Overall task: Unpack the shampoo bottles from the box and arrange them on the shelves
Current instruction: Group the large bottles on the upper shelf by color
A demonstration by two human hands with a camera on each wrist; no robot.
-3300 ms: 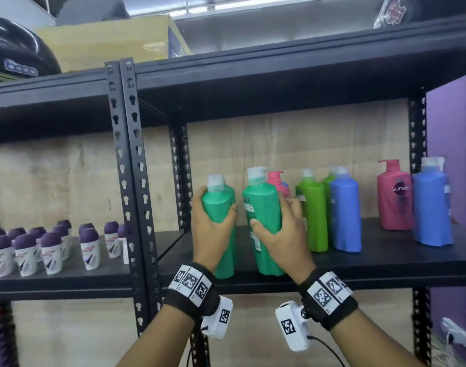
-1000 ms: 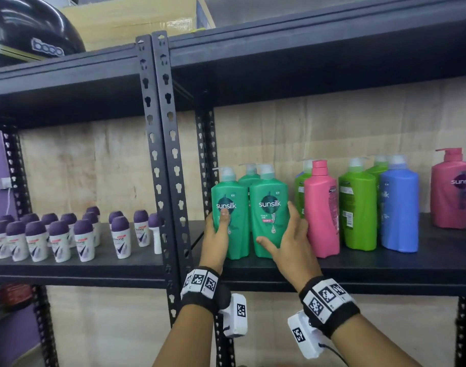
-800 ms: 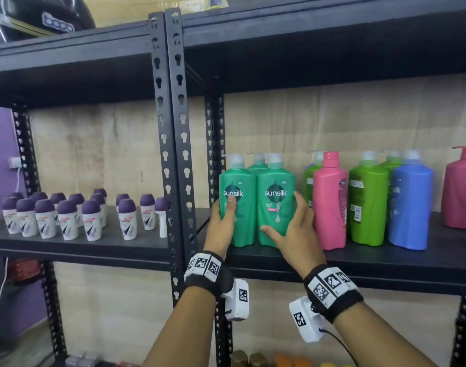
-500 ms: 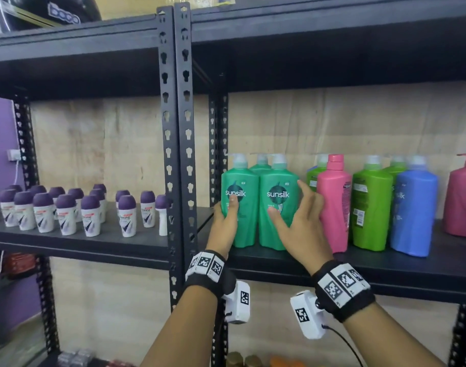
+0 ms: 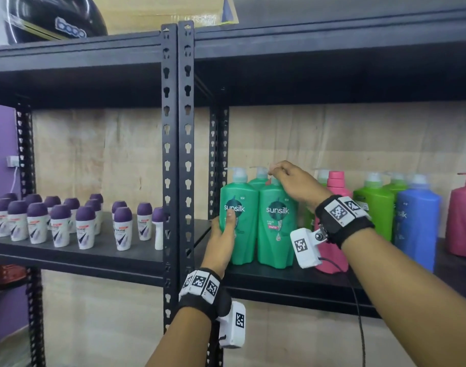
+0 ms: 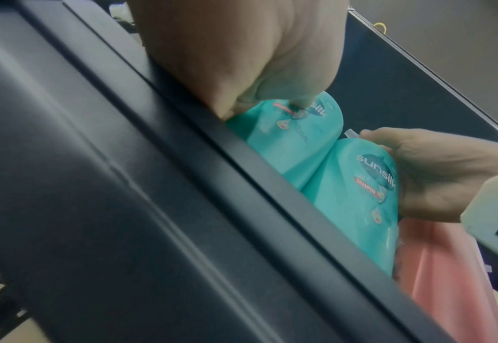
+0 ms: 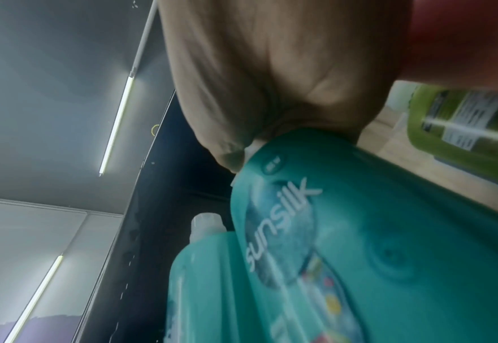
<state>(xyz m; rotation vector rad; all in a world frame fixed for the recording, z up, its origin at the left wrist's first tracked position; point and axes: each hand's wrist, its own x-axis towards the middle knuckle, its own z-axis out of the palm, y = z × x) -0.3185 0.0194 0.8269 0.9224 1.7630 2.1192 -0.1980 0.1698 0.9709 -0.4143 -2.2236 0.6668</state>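
Two teal-green Sunsilk bottles stand side by side at the front of the black shelf [image 5: 279, 279], with a third green bottle [image 5: 258, 181] just behind them. My left hand [image 5: 222, 234] grips the left green bottle [image 5: 239, 242] from its left side, thumb on the label. My right hand [image 5: 292, 181] is up at the top of the right green bottle [image 5: 276, 234] and pinches its clear pump head. The right wrist view shows that hand [image 7: 271, 81] over the bottle's neck [image 7: 253, 146]. In the left wrist view my thumb [image 6: 300, 102] presses the left bottle [image 6: 294, 143].
To the right stand a pink bottle [image 5: 335, 186], light green bottles [image 5: 374, 207], a blue bottle [image 5: 417, 223] and another pink one [image 5: 464, 221]. Black uprights [image 5: 177, 154] divide the shelves. Several purple-capped roll-ons [image 5: 67, 221] fill the left shelf. A helmet [image 5: 49, 17] and carton [image 5: 168, 6] sit on top.
My right hand has lifted from the front of the right green bottle to its pump head. The left hand has stayed on the left green bottle.
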